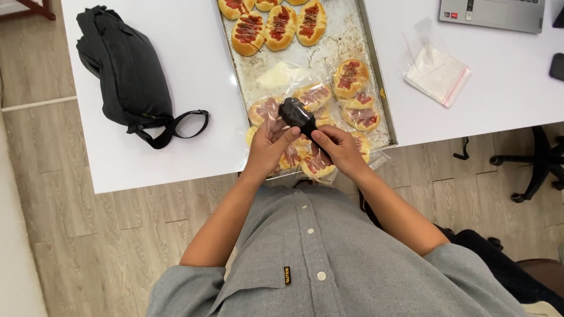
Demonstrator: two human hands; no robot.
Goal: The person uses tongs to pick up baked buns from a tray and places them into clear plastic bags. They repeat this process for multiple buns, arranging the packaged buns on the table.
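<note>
Over the near end of the long, flour-dusted metal baking tray (380,88), both hands meet around a small, dark, glossy rounded object with a narrower stem (296,114); what it is cannot be told for certain, though its surface shines like thin plastic film or a smooth scoop bowl. The left hand (269,147) curls about the lower part with its thumb laid along the side, while the right hand (338,149) pinches the stem between thumb and forefinger, so both grips are closed on it. Held this lightly, the dark object appears light and small, and its sheen suggests a slippery surface best held at the narrow stem. Beneath the hands lie oval golden buns with red topping in clear wrappers (314,97), probably soft and easily crushed. Bare buns of the same kind (281,26) fill the tray's far end.
</note>
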